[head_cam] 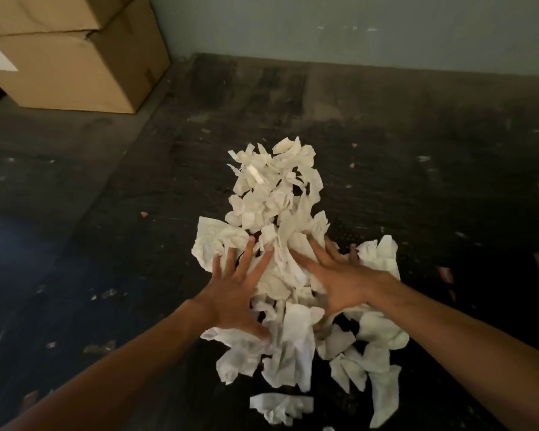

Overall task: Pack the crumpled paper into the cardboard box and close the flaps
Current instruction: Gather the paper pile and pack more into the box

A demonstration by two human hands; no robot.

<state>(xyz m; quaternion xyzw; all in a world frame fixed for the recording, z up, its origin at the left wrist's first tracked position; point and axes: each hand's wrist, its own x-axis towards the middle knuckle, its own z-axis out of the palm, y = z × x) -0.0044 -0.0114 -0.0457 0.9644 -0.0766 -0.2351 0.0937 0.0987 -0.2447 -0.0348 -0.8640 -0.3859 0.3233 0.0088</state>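
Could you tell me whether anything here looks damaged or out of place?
Yes: the stacked cardboard boxes look dented along their seam, small scraps litter the dark floor, and the crumpled paper sprawls loose.

Two bare forearms, sleeveless to the frame edge (no rings, no watch)

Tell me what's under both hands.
Crumpled white paper lies under the left hand and right hand, whose spread fingers press down on the pile. The dark floor directly beneath is covered.
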